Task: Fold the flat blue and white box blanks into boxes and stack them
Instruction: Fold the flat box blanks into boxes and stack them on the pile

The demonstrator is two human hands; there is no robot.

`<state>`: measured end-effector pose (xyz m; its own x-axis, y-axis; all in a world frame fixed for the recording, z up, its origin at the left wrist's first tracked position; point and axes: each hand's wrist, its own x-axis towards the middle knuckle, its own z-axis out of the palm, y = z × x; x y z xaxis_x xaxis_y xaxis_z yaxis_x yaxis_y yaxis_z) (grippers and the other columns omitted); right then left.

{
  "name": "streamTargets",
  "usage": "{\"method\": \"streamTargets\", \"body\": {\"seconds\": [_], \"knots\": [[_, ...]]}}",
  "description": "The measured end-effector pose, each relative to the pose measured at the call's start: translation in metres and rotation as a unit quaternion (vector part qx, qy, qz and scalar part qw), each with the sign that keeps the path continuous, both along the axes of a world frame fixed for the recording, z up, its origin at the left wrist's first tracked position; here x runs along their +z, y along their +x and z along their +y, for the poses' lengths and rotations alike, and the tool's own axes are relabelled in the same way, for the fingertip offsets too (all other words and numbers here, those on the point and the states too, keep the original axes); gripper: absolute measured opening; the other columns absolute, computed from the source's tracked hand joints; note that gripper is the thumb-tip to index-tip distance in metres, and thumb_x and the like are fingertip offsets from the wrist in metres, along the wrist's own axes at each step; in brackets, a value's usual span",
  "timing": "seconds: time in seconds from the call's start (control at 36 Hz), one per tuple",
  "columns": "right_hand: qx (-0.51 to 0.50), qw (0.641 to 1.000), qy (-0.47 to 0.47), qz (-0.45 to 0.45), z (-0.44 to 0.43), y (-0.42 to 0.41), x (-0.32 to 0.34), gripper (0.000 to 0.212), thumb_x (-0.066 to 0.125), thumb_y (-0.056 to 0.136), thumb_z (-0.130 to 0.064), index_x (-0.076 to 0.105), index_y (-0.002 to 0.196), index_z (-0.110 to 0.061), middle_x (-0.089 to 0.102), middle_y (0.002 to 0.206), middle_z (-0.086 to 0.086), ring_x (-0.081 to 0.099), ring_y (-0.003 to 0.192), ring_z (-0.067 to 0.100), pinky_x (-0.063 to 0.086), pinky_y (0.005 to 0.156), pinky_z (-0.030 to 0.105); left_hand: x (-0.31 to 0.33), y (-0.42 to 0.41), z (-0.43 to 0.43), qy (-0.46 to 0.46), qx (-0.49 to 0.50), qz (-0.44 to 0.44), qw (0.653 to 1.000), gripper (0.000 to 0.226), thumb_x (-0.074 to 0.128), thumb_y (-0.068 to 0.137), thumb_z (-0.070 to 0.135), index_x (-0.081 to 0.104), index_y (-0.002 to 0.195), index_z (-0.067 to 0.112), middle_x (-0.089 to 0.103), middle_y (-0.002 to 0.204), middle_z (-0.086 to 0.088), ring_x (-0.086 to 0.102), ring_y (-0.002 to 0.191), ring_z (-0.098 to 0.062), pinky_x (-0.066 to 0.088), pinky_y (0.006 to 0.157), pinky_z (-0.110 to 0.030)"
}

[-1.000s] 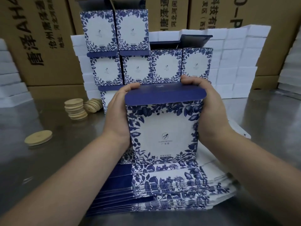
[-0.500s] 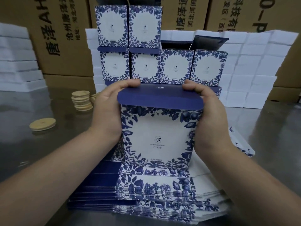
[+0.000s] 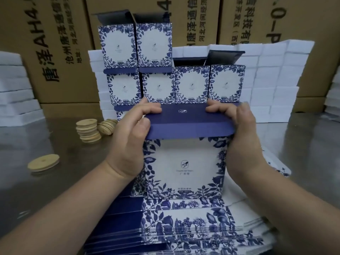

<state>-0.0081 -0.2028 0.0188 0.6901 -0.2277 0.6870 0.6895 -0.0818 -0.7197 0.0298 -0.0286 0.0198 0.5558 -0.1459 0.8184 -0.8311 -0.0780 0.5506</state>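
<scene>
A folded blue and white floral box stands upright on the pile of flat blanks in front of me. Its dark blue lid flap lies bent over the top. My left hand grips the box's left side, fingers curled over the flap's far edge, thumb on its front corner. My right hand grips the right side the same way. Behind stands the stack of finished boxes, several in stepped rows, some with flaps raised.
Round wooden discs are piled at the left on the shiny metal table, with one single disc nearer me. White foam blocks and brown cartons line the back.
The camera has come closer. Both hands have kept hold of the box, and the blue flap has come further down over the box top, with my fingers now on top of it.
</scene>
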Motion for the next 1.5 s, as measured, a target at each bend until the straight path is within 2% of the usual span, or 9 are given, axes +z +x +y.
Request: {"method": "streamTargets", "body": {"seconds": [0.11,0.25,0.44,0.78,0.94,1.08,1.25,1.39,1.5], "knots": [[-0.003,0.997,-0.077,0.009,-0.005,0.000,0.009,0.029,0.042,0.068,-0.054,0.063,0.083,-0.039,0.063,0.108,-0.018,0.055,0.112,0.006,0.039,0.097,0.032,0.003,0.001,0.002,0.005,-0.020,-0.022,1.000,0.038,0.032,0.077,0.040,0.057,0.100,0.023,0.058,0.121,0.002,0.043,0.130,-0.012,0.032,0.105,-0.027],[-0.060,0.974,-0.214,-0.049,-0.004,-0.013,0.011,0.030,0.043,0.068,-0.044,0.051,0.096,-0.039,0.053,0.120,-0.025,0.039,0.127,-0.007,0.031,0.095,0.006,0.008,0.001,0.007,0.028,-0.029,-0.081,0.996,0.036,0.032,0.079,0.028,0.058,0.103,0.019,0.061,0.115,0.001,0.055,0.115,-0.015,0.040,0.098,-0.030],[-0.077,0.971,-0.214,-0.070,-0.003,-0.016,0.006,0.033,0.046,0.070,-0.039,0.051,0.102,-0.039,0.057,0.112,-0.021,0.052,0.105,-0.011,0.036,0.087,0.006,0.012,-0.004,0.007,0.059,-0.019,-0.073,0.995,0.037,0.033,0.077,0.026,0.061,0.100,0.025,0.064,0.111,0.002,0.057,0.115,-0.013,0.038,0.104,-0.029],[-0.088,0.968,-0.204,-0.114,0.003,-0.021,0.008,0.018,0.045,0.077,-0.041,0.056,0.091,-0.039,0.058,0.106,-0.019,0.051,0.122,0.010,0.037,0.106,0.025,-0.005,-0.022,0.004,0.010,0.016,-0.028,0.999,0.032,0.031,0.084,0.028,0.060,0.099,0.030,0.059,0.116,0.014,0.047,0.125,-0.006,0.032,0.104,-0.016],[-0.153,0.938,-0.271,-0.150,0.003,-0.023,0.017,0.018,0.046,0.084,-0.032,0.061,0.095,-0.031,0.055,0.108,-0.020,0.054,0.109,0.005,0.042,0.096,0.020,-0.002,-0.025,0.004,0.011,0.025,-0.002,1.000,0.019,0.049,0.080,0.042,0.059,0.095,0.034,0.059,0.112,0.017,0.048,0.122,-0.002,0.032,0.101,-0.010],[-0.117,0.946,-0.261,-0.153,0.004,-0.018,0.013,0.021,0.054,0.080,-0.029,0.059,0.099,-0.023,0.061,0.101,-0.008,0.059,0.100,0.005,0.045,0.092,0.016,0.000,-0.022,0.007,0.025,0.016,0.002,1.000,0.017,0.065,0.077,0.032,0.059,0.092,0.035,0.059,0.112,0.017,0.049,0.121,-0.003,0.034,0.103,-0.014],[-0.127,0.937,-0.282,-0.163,0.000,-0.015,0.012,0.021,0.055,0.081,-0.028,0.060,0.101,-0.022,0.063,0.097,-0.010,0.060,0.097,0.005,0.046,0.090,0.016,-0.002,-0.021,0.006,0.027,0.028,-0.007,0.999,0.016,0.060,0.078,0.026,0.059,0.090,0.036,0.060,0.109,0.018,0.048,0.122,-0.004,0.034,0.103,-0.013],[-0.044,0.982,-0.153,-0.106,-0.003,-0.014,0.014,0.019,0.049,0.085,-0.021,0.066,0.084,-0.027,0.068,0.097,-0.012,0.064,0.099,0.005,0.047,0.092,0.024,-0.004,-0.022,0.008,0.014,0.035,-0.039,0.999,0.015,0.065,0.080,0.029,0.058,0.093,0.033,0.060,0.109,0.015,0.049,0.122,-0.008,0.035,0.102,-0.014],[-0.049,0.998,0.002,0.026,-0.011,-0.004,0.024,0.020,0.049,0.086,-0.030,0.063,0.099,-0.035,0.063,0.114,-0.016,0.057,0.110,-0.003,0.043,0.100,0.025,-0.002,-0.022,0.012,0.028,0.041,-0.095,0.994,0.021,0.052,0.087,0.048,0.056,0.098,0.030,0.058,0.114,0.008,0.055,0.115,-0.008,0.040,0.100,-0.020]]}}
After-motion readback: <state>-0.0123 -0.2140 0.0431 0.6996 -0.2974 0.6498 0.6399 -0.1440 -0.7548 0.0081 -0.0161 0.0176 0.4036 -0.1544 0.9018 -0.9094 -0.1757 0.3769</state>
